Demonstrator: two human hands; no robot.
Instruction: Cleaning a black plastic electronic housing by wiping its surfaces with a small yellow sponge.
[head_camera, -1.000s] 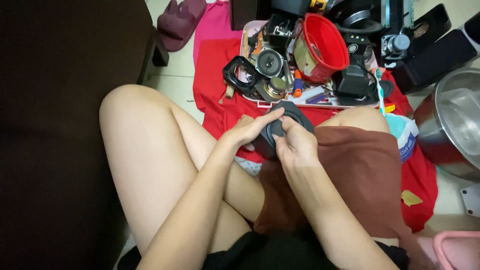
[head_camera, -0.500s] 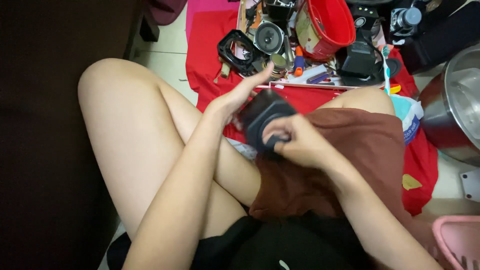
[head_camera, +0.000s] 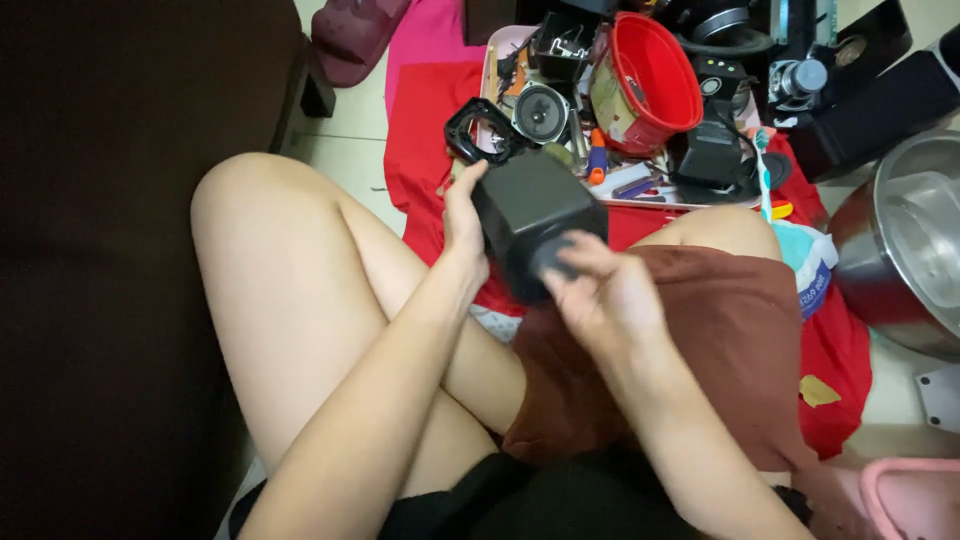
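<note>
the black speaker box (head_camera: 535, 225) sits above the lap, tilted, its long axis running from upper left down to lower right. the left hand (head_camera: 463, 215) clasps its left side, fingers curled around it; the right hand (head_camera: 605, 295) pinches its lower end. just beyond the fingertips lie a loose speaker cone (head_camera: 541, 113), a black frame (head_camera: 478, 133) and a red bowl (head_camera: 650, 75) on a cluttered tray (head_camera: 489, 62).

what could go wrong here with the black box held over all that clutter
1. The black box is held in the air between the left hand and right hand, gripped mostly at its sides; a slip would likely drop it on the knee or the tray of parts.
2. The loose speaker and red bowl lie just beyond and might get knocked.
</note>
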